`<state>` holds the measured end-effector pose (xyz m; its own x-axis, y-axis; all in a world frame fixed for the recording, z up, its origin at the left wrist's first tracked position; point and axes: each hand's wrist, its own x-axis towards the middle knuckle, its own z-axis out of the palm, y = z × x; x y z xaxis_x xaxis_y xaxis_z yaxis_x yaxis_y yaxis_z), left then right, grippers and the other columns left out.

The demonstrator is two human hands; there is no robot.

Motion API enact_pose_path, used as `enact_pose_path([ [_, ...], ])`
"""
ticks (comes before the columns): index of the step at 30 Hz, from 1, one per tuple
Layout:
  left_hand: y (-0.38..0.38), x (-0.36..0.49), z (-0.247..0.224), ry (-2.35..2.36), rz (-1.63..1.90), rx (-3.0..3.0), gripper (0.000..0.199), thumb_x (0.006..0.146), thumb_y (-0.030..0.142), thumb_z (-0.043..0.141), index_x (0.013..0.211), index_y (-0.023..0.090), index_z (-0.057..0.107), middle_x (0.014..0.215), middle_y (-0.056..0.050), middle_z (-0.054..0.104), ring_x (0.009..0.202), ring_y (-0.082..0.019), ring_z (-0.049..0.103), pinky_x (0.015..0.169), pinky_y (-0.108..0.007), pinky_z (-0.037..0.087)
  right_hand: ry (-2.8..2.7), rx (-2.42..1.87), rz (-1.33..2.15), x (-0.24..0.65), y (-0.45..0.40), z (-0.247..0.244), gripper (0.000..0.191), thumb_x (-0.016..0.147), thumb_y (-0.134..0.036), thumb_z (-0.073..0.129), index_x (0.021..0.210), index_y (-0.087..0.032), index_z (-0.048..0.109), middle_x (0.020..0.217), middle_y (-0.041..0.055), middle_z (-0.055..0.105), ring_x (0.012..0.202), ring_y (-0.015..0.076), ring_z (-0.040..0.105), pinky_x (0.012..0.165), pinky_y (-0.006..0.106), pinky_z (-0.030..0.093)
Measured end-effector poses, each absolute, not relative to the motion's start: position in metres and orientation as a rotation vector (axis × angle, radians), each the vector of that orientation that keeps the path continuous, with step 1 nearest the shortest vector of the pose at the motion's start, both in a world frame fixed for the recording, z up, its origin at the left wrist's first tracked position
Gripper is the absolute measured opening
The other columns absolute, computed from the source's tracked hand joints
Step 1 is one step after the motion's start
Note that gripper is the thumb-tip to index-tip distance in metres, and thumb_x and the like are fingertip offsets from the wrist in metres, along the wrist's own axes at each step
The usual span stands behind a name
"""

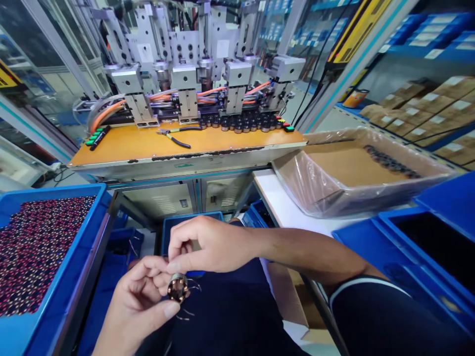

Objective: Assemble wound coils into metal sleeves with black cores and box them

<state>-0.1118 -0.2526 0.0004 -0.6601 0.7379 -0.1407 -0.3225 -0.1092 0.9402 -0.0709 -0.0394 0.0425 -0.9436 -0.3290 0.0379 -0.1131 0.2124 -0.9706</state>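
Bench (141,148), 12 o'clock: dark parts (245,123) lined up, prob. a batch. Lined carton (334,163), 3 o'clock: dark pcs (389,162) along far side. Blue bin (77,247), 9 o'clock: full of red-black pcs (48,247), so prob. lots left. L hand (137,299) pinches wound ring (177,288), 7 o'clock, wires (195,282) loose, prob. unfinished; R hand (211,244) thumb/index pressed together, contents unclear.

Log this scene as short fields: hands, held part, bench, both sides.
Left hand: holding ring-shaped part
Right hand: just above that part, grip unclear
Held part: copper-coloured inside, loose wires trailing
Orange bench: pliers, dark round parts
Left side: blue bin of red-and-dark pieces
Right side: plastic-lined cardboard box
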Motion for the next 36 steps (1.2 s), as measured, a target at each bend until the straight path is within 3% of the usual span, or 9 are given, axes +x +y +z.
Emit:
enact_pose_path([
  [3,-0.258,-0.113,-0.006,1.490,1.906,0.543,0.038,0.066,0.014,0.088,0.098,0.031,0.079,0.098,-0.004,0.076,0.078,-0.017,0.075,0.071,-0.024,0.060,2.319,-0.233,-1.917,-0.055,-0.040,0.048,0.015,0.085,-0.025,0.075,0.081,-0.012,0.067,0.078,-0.0015,0.061,0.072,0.0093,0.055,0.068,0.022,0.044],
  [5,-0.260,-0.116,-0.009,1.500,1.891,0.637,0.036,0.068,0.013,0.086,0.098,0.032,0.080,0.107,-0.005,0.073,0.077,-0.016,0.074,0.070,-0.026,0.061,2.314,-0.148,-1.948,-0.045,-0.041,0.052,0.013,0.084,-0.023,0.073,0.080,-0.012,0.067,0.077,-0.0013,0.061,0.072,0.0090,0.055,0.068,0.022,0.044],
  [8,-0.260,-0.118,-0.009,1.501,1.873,0.721,0.031,0.070,0.013,0.083,0.096,0.029,0.081,0.102,-0.007,0.071,0.070,-0.016,0.071,0.066,-0.026,0.060,2.199,-0.013,-1.951,-0.037,-0.043,0.058,0.012,0.083,-0.022,0.073,0.083,-0.012,0.067,0.072,-0.0024,0.061,0.066,0.0076,0.054,0.063,0.020,0.044],
  [13,-0.256,-0.114,-0.002,1.583,1.848,0.734,0.031,0.067,0.011,0.085,0.092,0.028,0.082,0.100,-0.009,0.071,0.076,-0.020,0.072,0.067,-0.028,0.061,2.262,-0.034,-1.765,-0.040,-0.045,0.067,0.005,0.083,-0.016,0.070,0.083,-0.011,0.072,0.068,-0.0025,0.064,0.061,0.0065,0.056,0.057,0.017,0.041],
  [19,-0.254,-0.107,-0.001,1.532,1.901,0.563,0.023,0.066,0.023,0.089,0.087,0.027,0.081,0.096,-0.006,0.071,0.071,-0.015,0.071,0.066,-0.024,0.059,2.402,-0.211,-1.580,-0.044,-0.045,0.071,0.012,0.086,-0.012,0.063,0.082,-0.012,0.073,0.071,-0.0010,0.067,0.063,0.0066,0.057,0.059,0.017,0.041],
  [24,-0.254,-0.112,-0.009,1.335,1.875,0.703,0.028,0.072,0.020,0.084,0.096,0.032,0.079,0.101,-0.003,0.068,0.072,-0.014,0.071,0.068,-0.024,0.060,2.351,-0.219,-1.703,-0.041,-0.045,0.066,0.010,0.087,-0.014,0.064,0.080,-0.012,0.071,0.072,-0.0012,0.066,0.064,0.0070,0.056,0.060,0.017,0.043],
  [28,-0.255,-0.115,-0.017,1.353,1.915,0.678,0.038,0.069,0.017,0.086,0.102,0.037,0.078,0.104,-0.002,0.066,0.070,-0.012,0.071,0.067,-0.024,0.059,2.235,-0.116,-1.819,-0.038,-0.046,0.059,0.009,0.086,-0.018,0.066,0.084,-0.011,0.071,0.074,0.0002,0.066,0.066,0.0081,0.056,0.062,0.019,0.043],
  [36,-0.257,-0.116,-0.017,1.504,1.939,0.772,0.038,0.062,0.021,0.092,0.097,0.032,0.081,0.096,-0.005,0.065,0.069,-0.012,0.063,0.058,-0.019,0.052,2.179,-0.128,-1.882,-0.034,-0.051,0.056,0.009,0.087,-0.019,0.065,0.084,-0.012,0.069,0.077,0.0005,0.067,0.069,0.0088,0.060,0.064,0.019,0.045],
])
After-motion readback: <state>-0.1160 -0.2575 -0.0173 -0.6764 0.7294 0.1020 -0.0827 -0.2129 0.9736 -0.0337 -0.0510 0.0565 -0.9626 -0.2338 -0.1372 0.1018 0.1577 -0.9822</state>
